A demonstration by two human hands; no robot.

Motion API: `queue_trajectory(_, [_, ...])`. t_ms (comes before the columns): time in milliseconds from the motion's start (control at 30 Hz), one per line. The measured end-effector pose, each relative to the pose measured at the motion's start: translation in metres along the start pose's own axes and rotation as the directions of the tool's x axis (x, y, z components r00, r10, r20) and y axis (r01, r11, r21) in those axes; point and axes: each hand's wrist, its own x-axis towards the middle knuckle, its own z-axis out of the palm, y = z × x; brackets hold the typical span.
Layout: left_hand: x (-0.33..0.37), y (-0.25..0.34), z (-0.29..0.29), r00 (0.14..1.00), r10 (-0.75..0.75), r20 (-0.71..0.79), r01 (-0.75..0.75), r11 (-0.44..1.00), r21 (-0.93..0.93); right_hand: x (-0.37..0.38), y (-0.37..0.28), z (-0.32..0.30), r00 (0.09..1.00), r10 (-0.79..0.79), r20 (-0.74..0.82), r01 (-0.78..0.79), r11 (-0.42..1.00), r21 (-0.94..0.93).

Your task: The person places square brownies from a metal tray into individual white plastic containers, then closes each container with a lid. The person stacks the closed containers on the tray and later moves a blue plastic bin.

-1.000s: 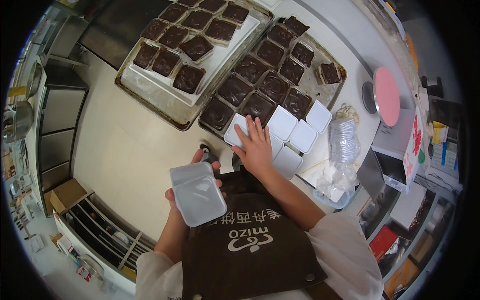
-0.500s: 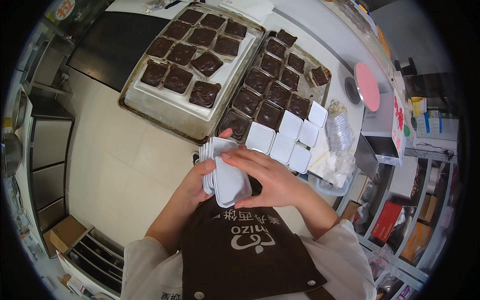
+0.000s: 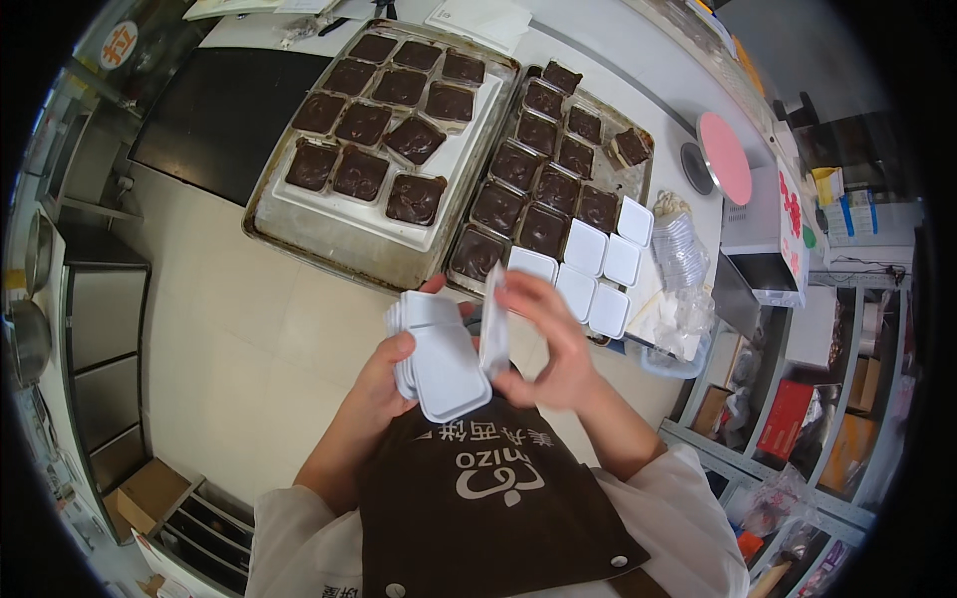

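Observation:
My left hand (image 3: 379, 374) is closed around a stack of white square plastic lids (image 3: 451, 367), fanned out in front of my apron. In my right hand (image 3: 560, 349), between thumb and fingers, is a single white lid (image 3: 492, 324), turned edge-on and blurred, just right of the stack. Beyond my hands lies a metal tray (image 3: 628, 187) of square tubs with glossy chocolate-topped cake (image 3: 543, 231). Several white lids (image 3: 585, 247) cover tubs at that tray's near right end. One cake piece (image 3: 628, 147) sits tilted at the tray's right side.
To the left, a second metal tray (image 3: 284, 224) holds a white board (image 3: 399, 231) with more chocolate-topped tubs (image 3: 416, 199). A plastic-wrapped stack of clear tubs (image 3: 680, 249) stands right of the lidded ones. Farther right are a pink round turntable (image 3: 726, 159) and metal shelving (image 3: 758, 478).
My right hand has pulled one lid off the stack and moved it a little right and up, tipping it on edge. My left hand keeps the remaining lids.

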Motion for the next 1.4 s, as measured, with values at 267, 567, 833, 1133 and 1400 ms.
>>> queue_trajectory(267, [-0.018,0.019,-0.045,0.989,0.043,-0.140,-0.049,0.998,-0.035,0.028,0.139,0.049,0.984,0.133,-0.118,-0.175,0.841,-0.512])
queue_trajectory(567, [-0.004,0.019,-0.032,0.996,0.025,-0.087,-0.030,0.998,-0.058,0.014,0.163,0.056,0.984,0.178,0.018,-0.127,0.764,-0.633])
queue_trajectory(833, [0.018,0.026,-0.005,0.995,0.030,-0.095,-0.028,0.999,0.027,0.032,0.124,0.035,0.969,0.248,-0.011,-0.227,0.866,-0.445])
queue_trajectory(1133, [0.043,0.022,0.015,0.998,-0.035,0.055,0.031,0.998,0.059,0.052,-0.013,-0.012,0.931,-0.015,0.365,-0.027,0.994,0.110])
queue_trajectory(1400, [0.045,0.022,0.029,0.992,-0.091,0.089,0.085,0.994,0.066,0.046,-0.007,-0.017,0.967,-0.019,0.254,-0.020,0.988,0.151])
